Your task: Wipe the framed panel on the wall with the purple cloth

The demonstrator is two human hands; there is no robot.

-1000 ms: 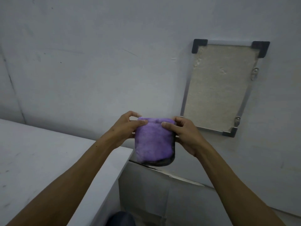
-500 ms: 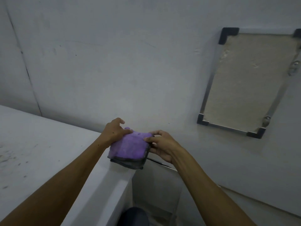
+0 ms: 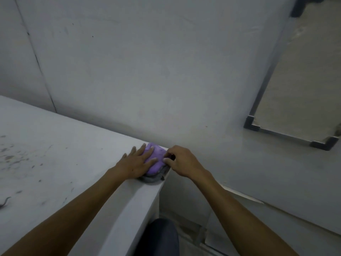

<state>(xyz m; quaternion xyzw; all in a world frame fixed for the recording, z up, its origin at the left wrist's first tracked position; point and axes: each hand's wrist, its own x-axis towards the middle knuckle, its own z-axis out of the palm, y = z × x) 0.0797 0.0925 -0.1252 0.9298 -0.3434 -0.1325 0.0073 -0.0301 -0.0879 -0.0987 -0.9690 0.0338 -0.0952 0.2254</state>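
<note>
wall [image 3: 147, 71]: grey, flat, marked in spots; carries the panel at right.
counter [image 3: 46, 154]: pale top, scuffed & speckled at left; far right corner meets the wall. Cloth sits on that corner.
panel [image 3: 302, 80]: beige face in a thin metal frame w/ dark corner caps, partly cut off by pic edge. Well apart from both hands, up & to the right. Looks rigid, fixed; face looks a bit textured, so cloth may drag rather than glide (judgement).
left hand [image 3: 137, 163]: flat on the cloth's left half, fingers straight & spread, pressing it to the counter. Not curled round it.
right hand [image 3: 182, 161]: at the cloth's right edge, thumb & fingers curled in, look pinched on the edge; fingertips partly hidden, so exact grip unclear.
cloth [image 3: 156, 159]: purple, folded into a thick pad, darker grey layer showing underneath at near side. Lies on counter corner, right edge near the drop-off.
handling (judgement): soft, light, limp, not fragile; folds likely to fall open if lifted by one corner. Best to take the whole pad, palm on top & fingers wrapped under the edge, so it stays folded for wiping.
risk: pad so close to the counter edge could slip off if nudged.
</note>
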